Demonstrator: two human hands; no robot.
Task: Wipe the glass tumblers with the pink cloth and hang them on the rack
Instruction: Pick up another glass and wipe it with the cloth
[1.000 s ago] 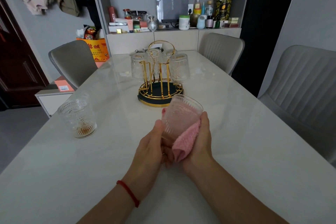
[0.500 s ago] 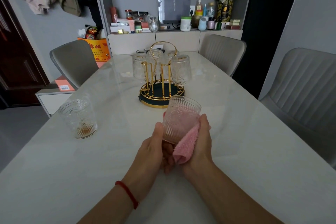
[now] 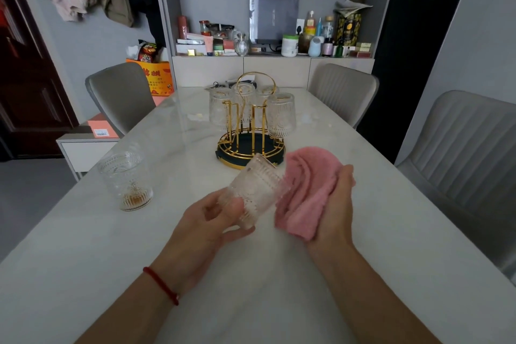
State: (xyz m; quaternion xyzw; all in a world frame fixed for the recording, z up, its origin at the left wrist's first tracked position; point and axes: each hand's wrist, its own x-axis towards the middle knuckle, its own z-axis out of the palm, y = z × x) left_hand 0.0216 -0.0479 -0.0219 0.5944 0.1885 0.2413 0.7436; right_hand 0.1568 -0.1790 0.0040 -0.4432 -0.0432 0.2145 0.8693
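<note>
My left hand [image 3: 208, 225] grips a ribbed glass tumbler [image 3: 255, 191] by its base, tilted so its mouth points up and to the right. My right hand [image 3: 336, 205] holds the pink cloth [image 3: 305, 190] just right of the tumbler, the cloth out of the glass and touching its rim side. Behind them stands the gold wire rack [image 3: 251, 131] on a dark round base, with several tumblers hanging upside down on it. Another tumbler [image 3: 127, 177] stands upright at the left of the white table [image 3: 363, 260], with a little amber liquid at its bottom.
Grey chairs stand at the left [image 3: 120, 95], far right [image 3: 343, 89] and near right [image 3: 460, 148] of the table. A cluttered shelf [image 3: 273, 45] with bottles and jars lines the back wall. A low side cabinet [image 3: 86, 145] sits left of the table.
The cloth was wrapped round the upright tumbler in both hands. Now my right hand has drawn the cloth away to the right, and my left hand has tilted the glass.
</note>
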